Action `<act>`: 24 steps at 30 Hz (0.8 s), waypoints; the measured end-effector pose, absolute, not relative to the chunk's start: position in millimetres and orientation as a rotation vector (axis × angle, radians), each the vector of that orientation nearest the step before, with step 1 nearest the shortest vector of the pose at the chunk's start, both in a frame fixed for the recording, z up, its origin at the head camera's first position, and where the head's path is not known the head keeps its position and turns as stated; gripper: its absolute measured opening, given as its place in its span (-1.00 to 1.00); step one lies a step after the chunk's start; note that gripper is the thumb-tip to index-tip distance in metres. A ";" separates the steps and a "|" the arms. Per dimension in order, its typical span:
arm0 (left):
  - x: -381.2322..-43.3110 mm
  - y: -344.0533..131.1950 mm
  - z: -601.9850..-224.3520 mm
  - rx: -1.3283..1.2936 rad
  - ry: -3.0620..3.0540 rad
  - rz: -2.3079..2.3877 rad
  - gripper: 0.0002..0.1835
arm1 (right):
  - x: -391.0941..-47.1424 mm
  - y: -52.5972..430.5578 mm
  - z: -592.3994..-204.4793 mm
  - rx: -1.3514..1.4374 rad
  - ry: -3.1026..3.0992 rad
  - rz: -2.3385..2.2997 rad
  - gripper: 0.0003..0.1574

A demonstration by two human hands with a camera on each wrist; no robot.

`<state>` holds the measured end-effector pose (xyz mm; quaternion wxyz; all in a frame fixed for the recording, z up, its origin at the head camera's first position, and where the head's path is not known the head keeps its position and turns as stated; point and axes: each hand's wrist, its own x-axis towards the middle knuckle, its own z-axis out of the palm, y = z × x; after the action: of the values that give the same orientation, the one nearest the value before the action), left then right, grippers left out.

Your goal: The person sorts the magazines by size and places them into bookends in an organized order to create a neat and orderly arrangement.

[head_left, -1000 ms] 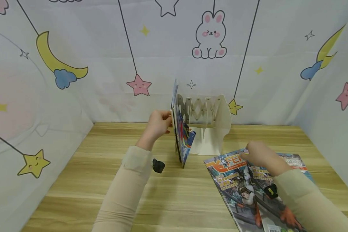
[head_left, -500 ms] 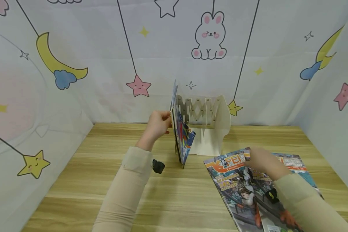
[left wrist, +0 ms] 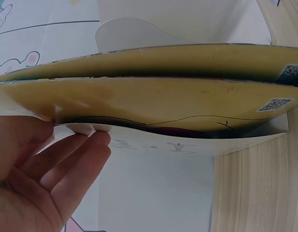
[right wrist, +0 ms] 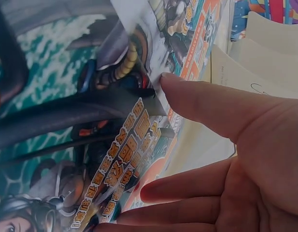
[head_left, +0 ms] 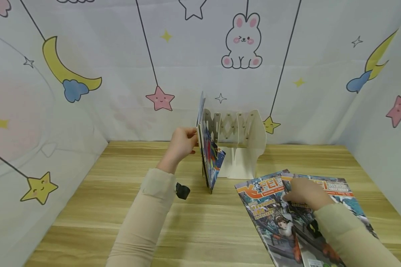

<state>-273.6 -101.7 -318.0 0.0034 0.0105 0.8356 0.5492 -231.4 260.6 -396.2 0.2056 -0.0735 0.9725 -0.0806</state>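
An expandable cream metal book rack [head_left: 257, 137] stands at the back of the table, with several magazines [head_left: 207, 155] upright at its left end; one leans outward to the right. My left hand [head_left: 183, 141] is at the rack's left end plate [left wrist: 163, 145], fingertips against its outer face, thumb at its edge, seeming to pinch it. The yellowish magazines [left wrist: 177, 99] sit just inside that plate. My right hand [head_left: 307, 193] lies over the loose illustrated magazines [head_left: 265, 207] fanned out on the right. Its thumb touches a cover's edge; the other fingers [right wrist: 187, 186] are extended.
The rack's right compartments show bare dividers [head_left: 232, 129]. A small black object [head_left: 182, 191] sits by the left wrist. Wood-grain tabletop [head_left: 127, 163] spreads on the left and in front. A white printed cloth [head_left: 187, 55] hangs behind and at both sides.
My right hand has shifted slightly right and toward me over the loose magazines, showing more of the right-hand cover. The left hand and the rack have stayed still.
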 end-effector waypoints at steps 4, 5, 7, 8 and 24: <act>-273.4 -102.5 -318.3 0.037 2.626 1.725 -0.64 | -232.8 260.5 -397.8 -0.204 2.720 -0.195 -0.60; -273.3 -102.7 -318.5 0.039 2.629 1.725 -0.64 | -233.1 260.4 -398.0 -0.206 2.725 -0.191 -0.61; -273.2 -103.0 -318.9 0.044 2.635 1.723 -0.65 | -233.1 260.3 -398.9 -0.214 2.730 -0.189 -0.60; -273.2 -103.1 -319.1 0.045 2.636 1.723 -0.65 | -233.0 260.6 -398.9 -0.220 2.732 -0.194 -0.60; -272.0 -100.5 -319.1 0.051 2.621 1.706 -0.62 | -233.9 253.6 -397.6 -0.178 2.644 -0.369 -0.51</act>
<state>-272.0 -100.5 -319.1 0.0070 0.0162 0.8380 0.5454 -233.9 253.6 -397.6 0.2312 -0.0646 0.9615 -0.1341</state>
